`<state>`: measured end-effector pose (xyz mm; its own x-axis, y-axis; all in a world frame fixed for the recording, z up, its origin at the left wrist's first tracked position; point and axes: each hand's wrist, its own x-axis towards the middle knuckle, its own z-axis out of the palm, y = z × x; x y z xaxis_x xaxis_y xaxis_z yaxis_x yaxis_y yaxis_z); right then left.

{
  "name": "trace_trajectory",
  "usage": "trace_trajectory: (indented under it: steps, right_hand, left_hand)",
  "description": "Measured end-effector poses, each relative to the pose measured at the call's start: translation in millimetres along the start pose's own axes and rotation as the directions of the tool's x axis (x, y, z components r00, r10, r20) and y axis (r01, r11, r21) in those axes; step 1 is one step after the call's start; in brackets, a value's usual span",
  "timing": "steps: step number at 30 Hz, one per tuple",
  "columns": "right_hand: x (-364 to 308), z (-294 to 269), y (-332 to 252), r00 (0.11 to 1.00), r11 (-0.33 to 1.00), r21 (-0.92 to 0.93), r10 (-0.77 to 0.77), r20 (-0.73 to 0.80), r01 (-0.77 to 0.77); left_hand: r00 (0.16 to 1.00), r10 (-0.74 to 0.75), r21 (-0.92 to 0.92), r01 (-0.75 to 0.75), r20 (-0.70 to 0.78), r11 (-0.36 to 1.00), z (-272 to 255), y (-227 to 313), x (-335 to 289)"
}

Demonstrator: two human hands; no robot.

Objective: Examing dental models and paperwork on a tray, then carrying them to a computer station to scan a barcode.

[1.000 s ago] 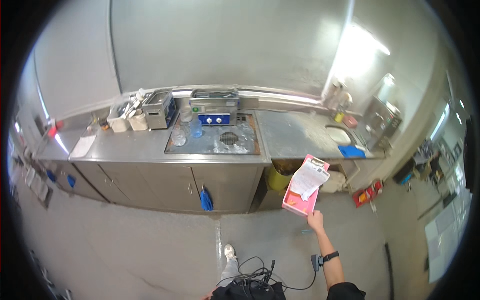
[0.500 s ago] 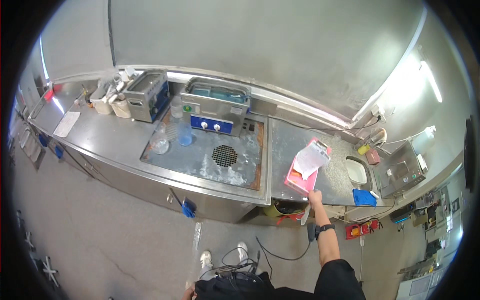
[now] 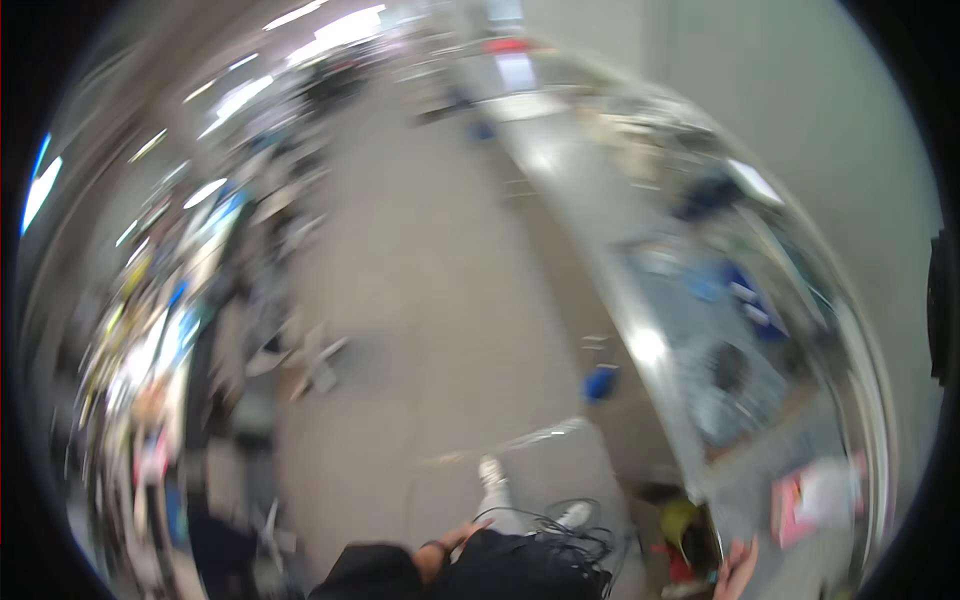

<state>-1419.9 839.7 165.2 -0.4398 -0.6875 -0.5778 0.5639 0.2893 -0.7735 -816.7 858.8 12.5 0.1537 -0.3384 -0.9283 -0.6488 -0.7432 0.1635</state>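
Observation:
My right hand is at the lower right, by the counter's front edge. Its fingers look apart, with nothing between them, though the view is smeared. Beyond it on the counter is a pink basket, with a white paper lying over it; a gap separates hand and basket. My left hand hangs low against my body, near the black cables. Its fingers are too blurred to read.
A steel counter runs along the right, bearing an ultrasonic bath with a blue panel. Under it is a yellowish bin. Blurred benches and a chair base stand left of the grey floor.
The view has swung left along the aisle, so the counter now lies on the right. My right hand has let go of the pink basket's near end. My left hand shows more.

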Motion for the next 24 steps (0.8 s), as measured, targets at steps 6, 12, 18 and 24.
trace_trajectory:
  steps: [6,12,18,24]
  right_hand:
    - [-81.4,311.0,36.0,0.909,0.794,-0.605,0.208,0.362,0.059]
    - [-108.0,469.5,147.9,0.627,0.688,-0.559,0.191,0.755,0.463]
    - [-19.4,529.2,389.8,0.341,-0.187,-0.292,0.348,0.873,0.938]
    - [-77.3,590.7,498.6,0.358,-0.261,-0.246,0.649,0.671,0.933]
  left_hand:
    - [0.909,-0.375,-0.667,0.167,-0.18,0.726,16.1,-116.8,-17.2]
    - [0.893,-0.43,-0.875,0.098,-0.132,0.473,75.3,-272.3,16.3]
    - [0.855,-0.49,-0.934,0.016,-0.173,0.358,84.0,-446.3,-21.1]
    - [0.831,-0.532,-0.959,-0.006,-0.163,0.284,-20.2,-575.0,-26.5]
